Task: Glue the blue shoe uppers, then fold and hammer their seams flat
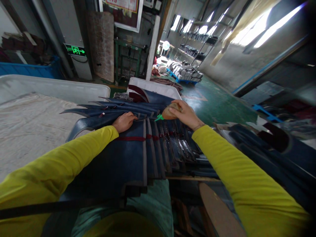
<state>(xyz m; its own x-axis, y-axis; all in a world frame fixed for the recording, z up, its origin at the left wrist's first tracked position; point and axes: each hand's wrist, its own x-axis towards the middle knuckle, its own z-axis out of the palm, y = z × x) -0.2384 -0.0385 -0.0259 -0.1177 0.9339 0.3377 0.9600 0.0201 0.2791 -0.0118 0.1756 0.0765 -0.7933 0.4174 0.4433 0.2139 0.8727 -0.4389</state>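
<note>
Several dark blue sheets [123, 154] with grey edges and a dark red stripe lie overlapped like a fan in front of me. My left hand [124, 122] rests on the upper part of the top sheet, fingers bent together near its edge; whether they pinch it is too small to tell. My right hand [185, 113] is wrapped round a brownish squeeze bottle [170, 112], tilted with its green nozzle [159, 117] pointing down and left, just above the upper edges of the fanned sheets. The sheets on the right look shiny.
A white tub [86, 86] and pale cloth [32, 128] lie to the left. Another white bin [158, 86] stands behind the sheets. More dark blue pieces [291, 154] are piled at the right. Below the work edge is a brown oval board [217, 207].
</note>
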